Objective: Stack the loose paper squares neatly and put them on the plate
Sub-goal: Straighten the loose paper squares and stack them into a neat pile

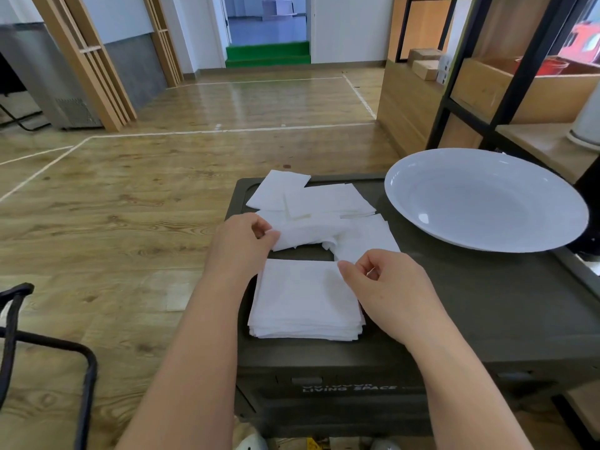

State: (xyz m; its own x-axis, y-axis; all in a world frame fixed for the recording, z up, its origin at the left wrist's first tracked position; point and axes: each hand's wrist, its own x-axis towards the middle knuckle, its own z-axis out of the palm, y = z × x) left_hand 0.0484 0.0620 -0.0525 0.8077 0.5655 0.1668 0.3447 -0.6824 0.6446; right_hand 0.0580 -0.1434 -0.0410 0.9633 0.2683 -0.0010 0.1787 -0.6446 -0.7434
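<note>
A neat stack of white paper squares lies at the near left of a dark storage box lid. Beyond it, several loose white squares lie overlapping and askew. My left hand pinches the left edge of a crumpled loose square just past the stack. My right hand hovers over the stack's right edge, thumb and forefinger pinched at the corner of another loose square. A large white plate, with nothing on it, sits at the far right of the lid.
The box stands on a wooden floor. A black metal shelf frame with wooden boards rises right behind the plate. A black tubular chair frame stands at the near left.
</note>
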